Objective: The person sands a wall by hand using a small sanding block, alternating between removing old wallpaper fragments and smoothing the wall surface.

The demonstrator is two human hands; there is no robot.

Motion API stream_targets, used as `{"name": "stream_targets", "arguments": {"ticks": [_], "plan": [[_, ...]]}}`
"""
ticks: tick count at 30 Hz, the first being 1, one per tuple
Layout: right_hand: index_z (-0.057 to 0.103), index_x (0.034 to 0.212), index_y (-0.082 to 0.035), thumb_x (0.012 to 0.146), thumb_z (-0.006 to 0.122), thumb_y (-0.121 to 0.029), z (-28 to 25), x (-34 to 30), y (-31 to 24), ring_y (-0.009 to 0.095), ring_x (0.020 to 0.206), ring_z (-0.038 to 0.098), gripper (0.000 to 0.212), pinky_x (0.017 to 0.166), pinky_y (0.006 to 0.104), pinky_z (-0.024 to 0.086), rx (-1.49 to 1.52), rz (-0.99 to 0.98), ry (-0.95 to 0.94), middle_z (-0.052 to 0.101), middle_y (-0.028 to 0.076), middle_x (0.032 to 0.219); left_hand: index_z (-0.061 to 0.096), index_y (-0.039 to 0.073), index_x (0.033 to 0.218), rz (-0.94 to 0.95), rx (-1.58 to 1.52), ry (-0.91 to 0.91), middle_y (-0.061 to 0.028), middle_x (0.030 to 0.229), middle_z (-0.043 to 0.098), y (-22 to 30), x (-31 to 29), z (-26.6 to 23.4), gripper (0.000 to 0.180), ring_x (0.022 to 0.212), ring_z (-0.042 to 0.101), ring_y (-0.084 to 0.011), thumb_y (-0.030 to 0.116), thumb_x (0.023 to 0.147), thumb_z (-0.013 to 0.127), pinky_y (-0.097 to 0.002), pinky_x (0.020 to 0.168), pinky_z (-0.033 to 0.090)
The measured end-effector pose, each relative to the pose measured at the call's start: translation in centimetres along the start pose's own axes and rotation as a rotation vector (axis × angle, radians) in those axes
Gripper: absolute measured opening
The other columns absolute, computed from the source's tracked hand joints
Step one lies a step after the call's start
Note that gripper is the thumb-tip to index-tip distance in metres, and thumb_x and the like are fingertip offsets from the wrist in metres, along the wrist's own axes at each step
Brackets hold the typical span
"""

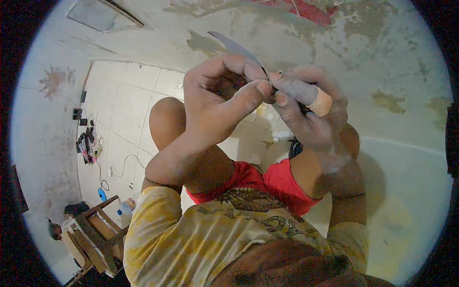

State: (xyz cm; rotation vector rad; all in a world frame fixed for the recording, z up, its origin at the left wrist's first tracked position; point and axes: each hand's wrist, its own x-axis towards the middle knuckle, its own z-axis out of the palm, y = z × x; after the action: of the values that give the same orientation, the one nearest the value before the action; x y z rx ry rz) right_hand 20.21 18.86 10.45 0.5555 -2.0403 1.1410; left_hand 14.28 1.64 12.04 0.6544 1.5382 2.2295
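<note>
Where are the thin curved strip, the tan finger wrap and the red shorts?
Curved strip [235, 47]: head view, flat face.
Finger wrap [322, 102]: head view, middle.
Red shorts [286, 185]: head view, right leg.

Between the left hand [215, 98] and the right hand [315, 105] hardly any gap remains: their fingertips meet around a thin curved strip [235, 48], which juts out ahead of the left hand's knuckles. A peeling wall [406, 62] bounds the space ahead of the hands and to their right. Beneath them, bent knees [165, 117] crowd both sides. The widest passage lies left of the left hand, above the tiled floor [122, 107]; a wooden frame [98, 209] stands farther off, behind and left.
</note>
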Motion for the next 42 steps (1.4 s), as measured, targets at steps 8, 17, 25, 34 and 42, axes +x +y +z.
{"name": "stream_targets", "arguments": {"ticks": [8,17,25,34,42], "plan": [[0.07,0.104,-0.005,0.084,0.067,-0.006,-0.1,-0.3,0.5,0.015,0.071,0.061,0.02,0.058,0.0252,0.05,-0.129,-0.099,-0.015,0.062,0.008,0.093,0.058,-0.005,0.09,0.248,-0.05,-0.074,-0.0112,0.088,0.065,-1.5,0.5,0.1,0.011,0.078,0.065,-0.0159,-0.005,0.082,0.066,-0.0284,0.069,0.055],[0.067,0.11,-0.01,0.08,0.071,-0.01,0.3,-0.5,0.6,0.019,0.065,0.061,0.03,0.057,0.029,0.048,-0.101,-0.123,0.016,0.063,0.004,0.081,0.057,-0.005,0.09,0.096,-0.01,-0.01,-0.0102,0.083,0.064,-0.2,-0.1,0.5,0.011,0.077,0.066,-0.0167,-0.006,0.082,0.064,-0.0284,0.069,0.056],[0.067,0.104,-0.008,0.08,0.07,-0.007,0.3,-0.2,0.5,0.02,0.065,0.063,0.024,0.055,0.0296,0.05,-0.099,-0.091,0.03,0.065,0.007,0.085,0.058,-0.004,0.088,0.168,0.007,-0.024,-0.0102,0.082,0.065,-1.1,0.3,0.1,0.009,0.077,0.066,-0.0167,-0.003,0.082,0.065,-0.0279,0.068,0.055],[0.067,0.099,-0.006,0.077,0.073,-0.002,0.7,-0.1,0.7,0.021,0.068,0.065,0.023,0.056,0.0295,0.052,-0.148,-0.097,0.097,0.066,0.008,0.086,0.062,-0.007,0.092,0.02,-0.053,-0.043,-0.0121,0.085,0.067,-0.8,0.3,-0.1,0.011,0.078,0.067,-0.0183,0.002,0.087,0.064,-0.0309,0.073,0.056],[0.068,0.099,-0.007,0.077,0.073,-0.003,1.0,-0.7,1.3,0.021,0.069,0.065,0.023,0.056,0.0291,0.051,-0.099,-0.11,0.088,0.065,0.008,0.086,0.063,-0.008,0.088,-0.065,-0.15,-0.092,-0.0122,0.083,0.067,-1.1,0.6,-0.6,0.01,0.077,0.067,-0.0193,0.002,0.086,0.062,-0.0316,0.074,0.056]]}}
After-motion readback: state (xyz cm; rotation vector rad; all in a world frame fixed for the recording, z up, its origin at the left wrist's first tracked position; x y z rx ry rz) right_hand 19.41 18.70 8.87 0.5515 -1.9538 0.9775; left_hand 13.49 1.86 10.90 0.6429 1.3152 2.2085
